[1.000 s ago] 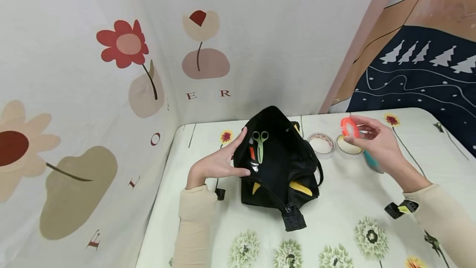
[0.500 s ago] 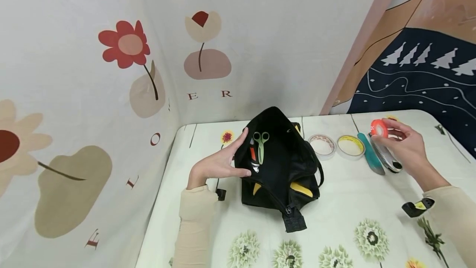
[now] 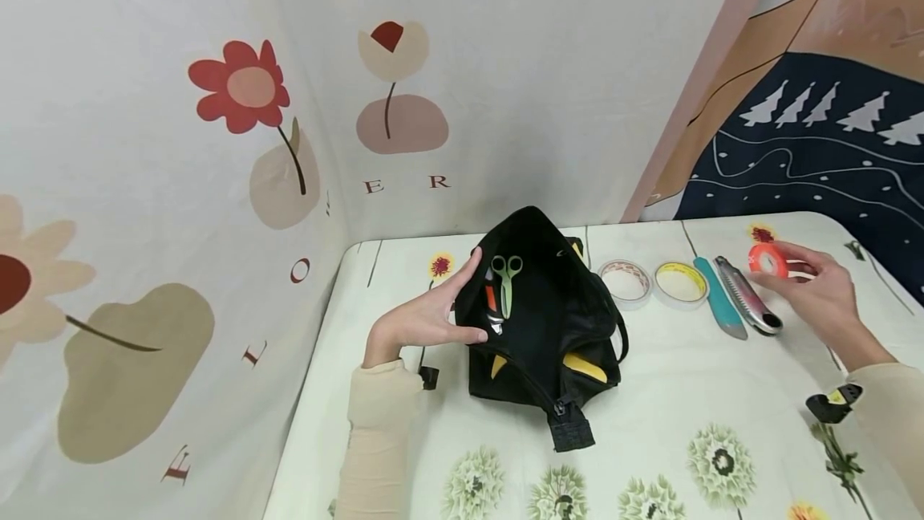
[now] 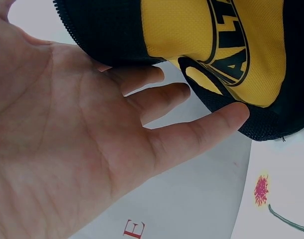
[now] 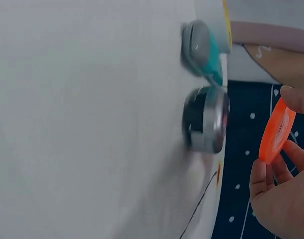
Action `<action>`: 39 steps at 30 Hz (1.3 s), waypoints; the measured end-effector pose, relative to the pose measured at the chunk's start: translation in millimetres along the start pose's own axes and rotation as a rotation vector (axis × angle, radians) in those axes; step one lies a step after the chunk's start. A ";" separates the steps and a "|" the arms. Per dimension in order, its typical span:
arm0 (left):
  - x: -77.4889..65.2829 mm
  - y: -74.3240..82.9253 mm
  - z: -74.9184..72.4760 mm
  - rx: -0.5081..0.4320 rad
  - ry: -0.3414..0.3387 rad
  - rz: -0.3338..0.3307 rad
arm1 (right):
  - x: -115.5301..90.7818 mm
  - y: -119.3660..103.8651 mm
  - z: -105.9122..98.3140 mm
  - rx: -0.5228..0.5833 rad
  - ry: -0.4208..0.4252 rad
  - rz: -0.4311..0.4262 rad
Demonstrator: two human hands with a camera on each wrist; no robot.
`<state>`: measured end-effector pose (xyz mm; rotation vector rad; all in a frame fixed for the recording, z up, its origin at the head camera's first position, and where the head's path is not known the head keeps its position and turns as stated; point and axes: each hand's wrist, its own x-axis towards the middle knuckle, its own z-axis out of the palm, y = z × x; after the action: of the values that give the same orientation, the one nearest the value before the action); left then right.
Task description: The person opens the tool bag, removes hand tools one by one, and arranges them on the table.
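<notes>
A black and yellow bag [image 3: 577, 319] stands with its mouth open in the middle of the table. My left hand [image 3: 411, 323] holds its left rim, thumb at the front edge; from the left wrist view, several fingers [image 4: 201, 132] reach along the bag's yellow side [image 4: 256, 55]. Inside lie green-handled scissors [image 3: 506, 283] and a partly hidden orange and silver tool [image 3: 492, 299]. On the right, my right hand [image 3: 823, 291] pinches a roll of orange tape [image 3: 768, 261] on edge between thumb and fingers. In the right wrist view the orange roll [image 5: 277, 130] appears raised, beside a box cutter [image 5: 209, 119].
Between the bag and my right hand, a row of things lies on the table: a clear tape roll [image 3: 625, 282], a yellow-lined tape roll [image 3: 681, 282], a teal cutter [image 3: 720, 299] and a silver-red box cutter [image 3: 749, 297]. A printed cloth wall [image 3: 505, 103] rises behind the table.
My right hand has carried the orange tape roll to the right, past the yellow-lined roll and both cutters, leaving them uncovered. My left hand and the bag look unmoved.
</notes>
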<state>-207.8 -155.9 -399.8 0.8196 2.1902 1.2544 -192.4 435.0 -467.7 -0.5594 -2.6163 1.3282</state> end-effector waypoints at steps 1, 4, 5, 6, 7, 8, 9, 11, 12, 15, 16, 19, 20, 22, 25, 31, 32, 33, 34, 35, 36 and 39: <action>-0.1 0.1 0.1 0.000 0.000 0.000 | 1.2 2.9 -1.3 -0.009 0.003 0.002; -0.2 1.2 0.8 -0.002 0.002 0.006 | 5.0 11.2 -5.1 -0.032 0.002 -0.009; -0.1 1.7 1.0 -0.002 0.003 0.007 | 6.3 13.8 -6.3 -0.040 0.001 -0.016; -0.2 2.1 1.3 -0.002 0.003 0.009 | 7.5 16.0 -7.0 -0.051 0.003 -0.022; -0.3 2.5 1.5 0.000 0.006 0.011 | 8.7 18.4 -7.6 -0.064 0.004 -0.027; -0.2 2.7 1.8 -0.001 0.005 0.013 | 9.7 20.3 -7.9 -0.084 0.007 -0.029; -0.2 2.8 1.9 -0.002 0.005 0.012 | 10.5 22.1 -8.0 -0.104 0.010 -0.027; -0.3 2.8 2.0 -0.003 0.003 0.010 | 11.7 26.0 -8.2 -0.145 0.010 -0.023; -0.4 2.7 2.1 -0.006 0.003 0.009 | 12.3 27.8 -8.1 -0.164 0.009 -0.018; -0.6 2.6 2.1 -0.004 0.003 0.009 | 14.5 33.0 -8.2 -0.211 -0.006 -0.016; -0.7 2.6 2.1 -0.005 0.004 0.008 | 15.6 34.9 -8.2 -0.222 -0.015 -0.022; -1.2 2.8 2.1 -0.003 0.006 0.006 | 19.3 39.2 -7.4 -0.285 -0.030 -0.043; -1.3 2.8 2.2 -0.002 0.006 0.005 | 20.8 40.9 -7.0 -0.307 -0.035 -0.051; -1.7 2.9 2.4 -0.005 0.007 0.003 | 23.1 42.8 -6.0 -0.337 -0.044 -0.064; -2.0 2.9 2.2 -0.007 0.005 0.003 | 24.9 43.1 -4.4 -0.360 -0.054 -0.073; -1.4 2.4 1.8 -0.002 0.005 -0.001 | 27.4 43.3 -3.2 -0.345 -0.080 -0.059; -1.4 2.3 1.7 0.001 0.005 -0.002 | 28.0 43.4 -3.0 -0.339 -0.085 -0.052; -1.4 2.1 1.5 0.002 0.005 -0.003 | 28.5 43.6 -2.8 -0.329 -0.090 -0.047; -1.3 2.0 1.6 0.004 0.005 -0.005 | 28.7 43.8 -2.8 -0.323 -0.095 -0.045; -1.1 1.6 1.6 0.004 0.005 -0.005 | 28.8 44.2 -3.0 -0.316 -0.099 -0.047; -1.0 1.5 1.7 0.003 0.005 -0.006 | 28.7 44.6 -3.1 -0.315 -0.101 -0.051; -1.1 1.4 1.8 0.003 0.005 -0.010 | 28.8 46.3 -4.0 -0.311 -0.109 -0.072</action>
<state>-205.5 -155.0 -399.3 0.8066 2.1982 1.2500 -205.7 474.2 -503.5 -0.4379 -2.9254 0.9625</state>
